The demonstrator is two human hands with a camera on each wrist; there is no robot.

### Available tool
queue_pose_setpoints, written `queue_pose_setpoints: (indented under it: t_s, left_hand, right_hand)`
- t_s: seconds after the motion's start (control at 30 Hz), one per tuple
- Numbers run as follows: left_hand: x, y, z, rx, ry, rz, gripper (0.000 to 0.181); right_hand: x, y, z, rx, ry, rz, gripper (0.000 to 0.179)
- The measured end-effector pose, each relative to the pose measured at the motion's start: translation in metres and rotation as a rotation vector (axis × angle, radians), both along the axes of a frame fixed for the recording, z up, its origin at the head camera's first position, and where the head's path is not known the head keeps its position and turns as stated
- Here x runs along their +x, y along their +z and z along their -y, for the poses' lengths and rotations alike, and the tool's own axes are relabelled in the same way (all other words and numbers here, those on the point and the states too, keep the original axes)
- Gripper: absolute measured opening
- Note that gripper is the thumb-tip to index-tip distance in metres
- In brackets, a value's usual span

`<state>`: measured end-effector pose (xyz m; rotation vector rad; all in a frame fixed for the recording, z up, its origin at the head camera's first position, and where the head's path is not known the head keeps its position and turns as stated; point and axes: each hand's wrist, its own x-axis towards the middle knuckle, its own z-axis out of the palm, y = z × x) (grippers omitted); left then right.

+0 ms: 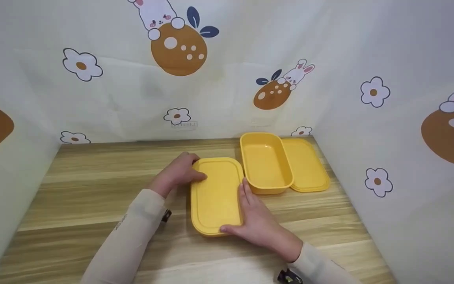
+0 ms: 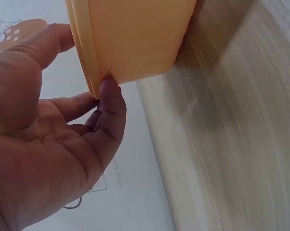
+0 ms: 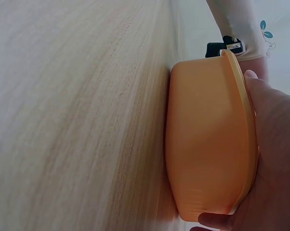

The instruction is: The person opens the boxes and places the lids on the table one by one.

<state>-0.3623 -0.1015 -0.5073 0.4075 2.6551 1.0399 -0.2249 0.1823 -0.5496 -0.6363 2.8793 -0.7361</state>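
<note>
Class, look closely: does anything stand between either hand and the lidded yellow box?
Nothing visible does. The left hand touches the lidded yellow box at its far left corner; the right hand touches its right side. The open yellow box is close by, toward the back right, not in between.

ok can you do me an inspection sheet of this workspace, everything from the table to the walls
surface: wood-grain table, bare around the boxes
job's things: yellow lidded box between the hands; yellow open box to its right, set farther back; loose yellow lid beside the open box
clutter: nothing seen
left hand: holds the lidded box at its far left corner, thumb on top
right hand: holds its right side, thumb at the near edge
cables: nothing seen
surroundings: pale printed walls at the back and both sides
</note>
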Motion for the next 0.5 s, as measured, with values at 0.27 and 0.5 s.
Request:
queue_pose_setpoints:
  t_s: [0.27, 0.5]
  left_hand:
    - [0.0031, -0.0012, -0.0029, -0.015, 0.014, -0.041, 0.077]
    - [0.0043, -0.0028, -0.0033, -0.023, 0.015, -0.054, 0.078]
  right_hand:
    - [-0.0002, 0.0001, 0.0001, -0.007, -0.003, -0.014, 0.143]
    - [0.0, -0.0002, -0.0003, -0.001, 0.002, -0.022, 0.143]
